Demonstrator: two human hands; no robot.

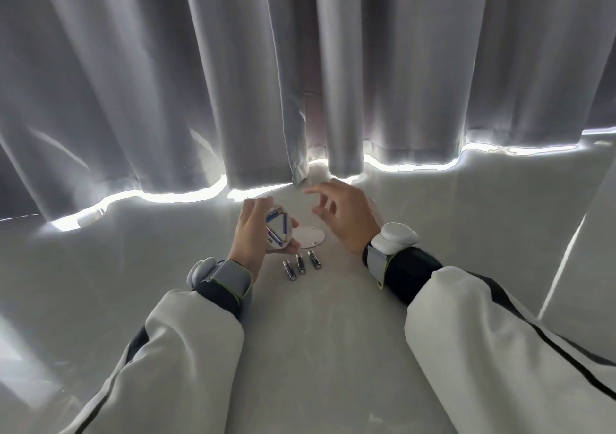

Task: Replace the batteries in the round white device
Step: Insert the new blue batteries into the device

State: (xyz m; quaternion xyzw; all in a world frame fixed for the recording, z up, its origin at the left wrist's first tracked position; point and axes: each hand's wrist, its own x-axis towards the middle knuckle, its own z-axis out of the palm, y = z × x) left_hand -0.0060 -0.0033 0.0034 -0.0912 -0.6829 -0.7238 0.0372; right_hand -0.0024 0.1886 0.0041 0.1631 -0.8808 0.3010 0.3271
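My left hand grips the round white device, tilted with its open back towards me. Three blue batteries sit inside it in a triangle. Its round white cover lies flat on the white surface just right of the device. Three dark batteries lie side by side on the surface below the cover. My right hand hovers above and to the right of the cover, fingers spread and curled, holding nothing.
Grey curtains hang across the back, their hem touching the white surface, with bright light along the bottom edge. A white panel stands at the right. Both wrists wear white bands.
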